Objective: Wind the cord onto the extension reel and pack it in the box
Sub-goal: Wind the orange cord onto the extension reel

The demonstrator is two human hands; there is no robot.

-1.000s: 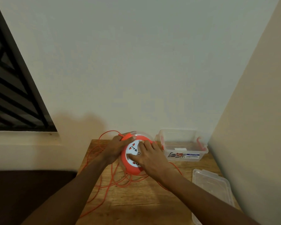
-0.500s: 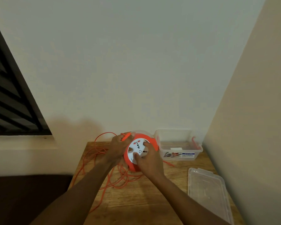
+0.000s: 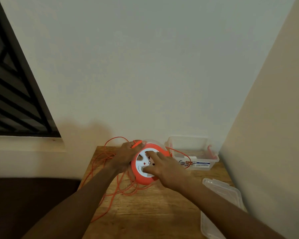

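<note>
I grip the reel (image 3: 146,165) on edge over the counter (image 3: 145,213) with my left hand (image 3: 128,155), right hand (image 3: 160,167) fingers spread on its white face — I'd turn evenly, feeding the loose cord (image 3: 100,163) without kinks — box (image 3: 192,153) waits open beside.

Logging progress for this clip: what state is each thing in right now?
reel: held on edge, white face toward the camera
cord: mostly unwound, loose loops on the table
box: open, by the wall
lid: off, flat on the table
left hand: gripping the reel's rim
right hand: fingers on the reel's face
</note>
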